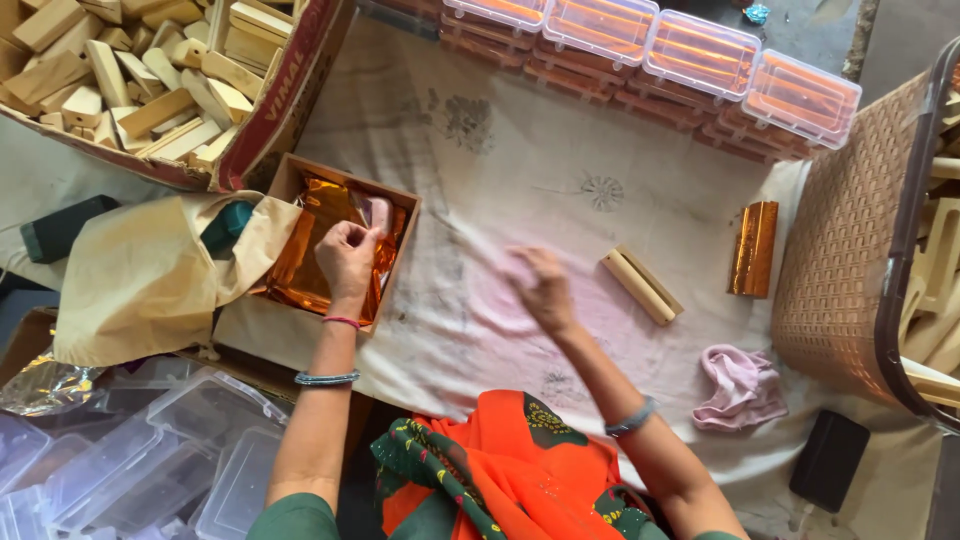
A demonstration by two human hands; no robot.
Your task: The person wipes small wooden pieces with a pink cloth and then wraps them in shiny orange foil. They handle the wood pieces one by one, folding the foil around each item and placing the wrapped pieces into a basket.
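Observation:
My left hand (347,256) is over a small cardboard box (300,172) filled with shiny orange foil sheets (312,262), fingers pinched on the top sheet. My right hand (541,286) hovers blurred above the stained white cloth (520,150), fingers loosely curled, holding nothing I can make out. A bare wooden block (640,285) lies just right of that hand. Further right lies a block wrapped in orange foil (753,249).
A big carton of wooden blocks (150,80) stands at top left. Clear plastic boxes with orange contents (650,45) line the far edge. A brown woven basket (850,240) is at right. A pink rag (741,386), a black block (829,458) and empty plastic boxes (180,450) lie near me.

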